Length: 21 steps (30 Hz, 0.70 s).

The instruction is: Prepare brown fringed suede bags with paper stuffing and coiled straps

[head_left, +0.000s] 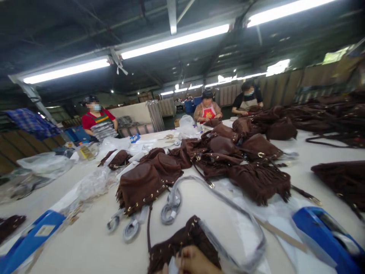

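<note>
A dark brown fringed bag [171, 249] lies at the bottom centre, a strap rising from its left side and a plastic-wrapped strap [228, 194] curving round its right. My right hand [195, 260] is over the bag, its fingers bent together around something I cannot make out, beside a small white piece [172, 265]. Only fingertips of my left hand [163, 269] show at the bottom edge, next to the white piece; the rest is out of frame.
Brown bags [142, 182] are heaped across the table [85, 243]. Wrapped strap coils [131, 229] lie nearby. Blue tape dispensers stand at left [37, 238] and right [327, 239]. Clear plastic [94, 186] lies left. Three people are beyond the table.
</note>
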Motion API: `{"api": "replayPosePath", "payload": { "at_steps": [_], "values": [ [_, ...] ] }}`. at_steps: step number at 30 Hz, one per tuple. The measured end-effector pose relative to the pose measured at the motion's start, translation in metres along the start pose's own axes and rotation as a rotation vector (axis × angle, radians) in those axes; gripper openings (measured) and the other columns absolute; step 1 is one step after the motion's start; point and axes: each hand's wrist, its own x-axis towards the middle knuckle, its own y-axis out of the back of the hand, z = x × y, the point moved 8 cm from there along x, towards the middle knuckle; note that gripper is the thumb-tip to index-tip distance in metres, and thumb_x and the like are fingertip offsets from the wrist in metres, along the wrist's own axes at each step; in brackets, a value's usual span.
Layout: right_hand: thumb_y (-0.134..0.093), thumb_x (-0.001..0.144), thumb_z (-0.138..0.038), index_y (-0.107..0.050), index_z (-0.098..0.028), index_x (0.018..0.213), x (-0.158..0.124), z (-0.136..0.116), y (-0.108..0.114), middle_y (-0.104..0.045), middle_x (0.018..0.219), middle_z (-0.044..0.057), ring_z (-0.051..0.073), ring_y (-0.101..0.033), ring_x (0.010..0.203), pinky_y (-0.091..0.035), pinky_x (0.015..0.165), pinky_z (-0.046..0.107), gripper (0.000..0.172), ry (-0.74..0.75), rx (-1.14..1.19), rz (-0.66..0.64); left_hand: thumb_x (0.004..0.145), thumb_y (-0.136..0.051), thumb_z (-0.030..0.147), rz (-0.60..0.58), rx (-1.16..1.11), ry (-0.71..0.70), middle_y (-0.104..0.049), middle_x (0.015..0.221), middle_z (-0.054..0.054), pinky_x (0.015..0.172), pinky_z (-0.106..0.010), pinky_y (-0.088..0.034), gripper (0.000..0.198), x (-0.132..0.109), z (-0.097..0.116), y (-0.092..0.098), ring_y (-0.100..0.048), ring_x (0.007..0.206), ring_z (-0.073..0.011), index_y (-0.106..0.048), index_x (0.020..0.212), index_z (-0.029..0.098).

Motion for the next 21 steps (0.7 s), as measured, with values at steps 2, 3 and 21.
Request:
{"api": "replayPosePath", "payload": {
  "at_steps": [2, 3, 21],
  "values": [
    [-0.074, 0.066, -0.049, -0.057, -0.014, 0.069, -0.012, 0.003, -0.007, -0.054, 0.054, -0.002, 0.005, -0.041, 0.041, -0.028, 0.041, 0.019, 0.039, -0.059, 0.035, 0.006, 0.081, -0.064, 0.049, 0.017, -0.11, 0.076, -0.064, 0.08, -0.01, 0.051, -0.028, -0.048, 0.038, -0.021, -0.024, 0.004, -0.061, 0.062, -0.0184, -0.066, 0.096, 0.014],
    [-0.075, 0.066, -0.05, -0.057, -0.013, 0.069, -0.016, 0.003, -0.01, -0.054, 0.056, -0.002, 0.005, -0.042, 0.043, -0.028, 0.043, 0.018, 0.041, -0.07, 0.055, -0.015, 0.083, -0.062, 0.046, -0.015, -0.205, 0.12, -0.062, 0.083, -0.011, 0.053, -0.024, -0.046, 0.039, -0.03, -0.033, 0.001, -0.06, 0.064, -0.0147, -0.065, 0.097, 0.01],
    [-0.06, 0.088, -0.041, -0.064, -0.016, 0.099, -0.035, -0.046, 0.025, -0.065, 0.093, 0.004, 0.012, -0.059, 0.07, -0.047, 0.056, 0.023, 0.028, 0.097, -0.305, -0.147, 0.081, -0.065, 0.045, 0.178, 0.062, 0.252, -0.062, 0.092, -0.008, 0.047, -0.026, -0.048, 0.029, -0.009, -0.029, -0.015, -0.061, 0.074, -0.0195, -0.063, 0.105, 0.027]
  ]
}}
